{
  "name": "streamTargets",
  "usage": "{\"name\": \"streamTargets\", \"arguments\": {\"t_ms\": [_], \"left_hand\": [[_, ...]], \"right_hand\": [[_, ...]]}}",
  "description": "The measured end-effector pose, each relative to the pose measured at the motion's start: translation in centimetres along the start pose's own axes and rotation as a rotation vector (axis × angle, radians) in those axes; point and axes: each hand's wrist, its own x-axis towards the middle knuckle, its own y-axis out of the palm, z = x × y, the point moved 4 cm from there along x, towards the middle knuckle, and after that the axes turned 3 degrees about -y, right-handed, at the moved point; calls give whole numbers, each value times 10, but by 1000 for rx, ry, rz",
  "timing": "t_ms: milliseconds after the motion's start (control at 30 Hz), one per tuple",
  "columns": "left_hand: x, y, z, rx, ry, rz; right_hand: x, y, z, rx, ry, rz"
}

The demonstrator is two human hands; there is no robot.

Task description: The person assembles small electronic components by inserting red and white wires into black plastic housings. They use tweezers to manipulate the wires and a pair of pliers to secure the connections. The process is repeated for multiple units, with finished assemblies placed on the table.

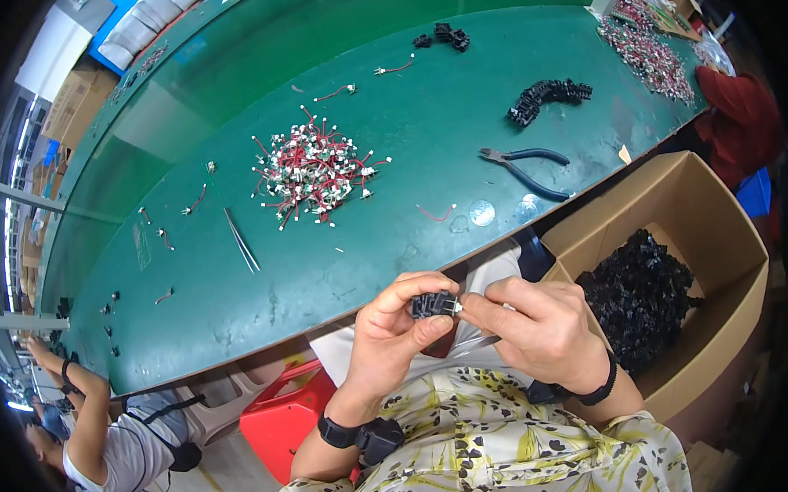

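Observation:
Over the near edge of the bench, my left hand (387,334) grips a small black plastic housing (432,305) between thumb and fingers. Light metal strips show on its right side. My right hand (543,327) is closed in a pinch at that same side, its fingertips at a tiny white connector (456,307). Whether the connector sits inside the housing or only touches it is too small to tell. Farther off lies a pile of white connectors with short red wires (312,170).
On the green bench (394,246) lie tweezers (241,239), cutting pliers (527,168) and a row of black housings (548,100). Right of me, a cardboard box (721,276) holds many black parts. More wired connectors (650,59) lie far right. A co-worker (112,434) sits at left.

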Motion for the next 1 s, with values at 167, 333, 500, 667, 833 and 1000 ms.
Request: {"name": "streamTargets", "arguments": {"t_ms": [167, 333, 500, 667, 833, 1000], "left_hand": [[3, 1, -3, 105, 89, 10], [5, 3, -12, 343, 224, 26], [7, -1, -16, 299, 115, 78], [6, -3, -7, 39, -76, 94], [4, -1, -2, -71, -131, 65], [6, 0, -1, -142, -182, 39]], "right_hand": [[1, 0, -1, -27, 4, 35], [3, 1, -5, -47, -18, 95], [4, 3, -6, 10, -29, 104], [5, 4, -8, 148, 60, -22], [5, 3, -8, 110, 5, 15], [2, 7, -7, 10, -52, 22]]}}
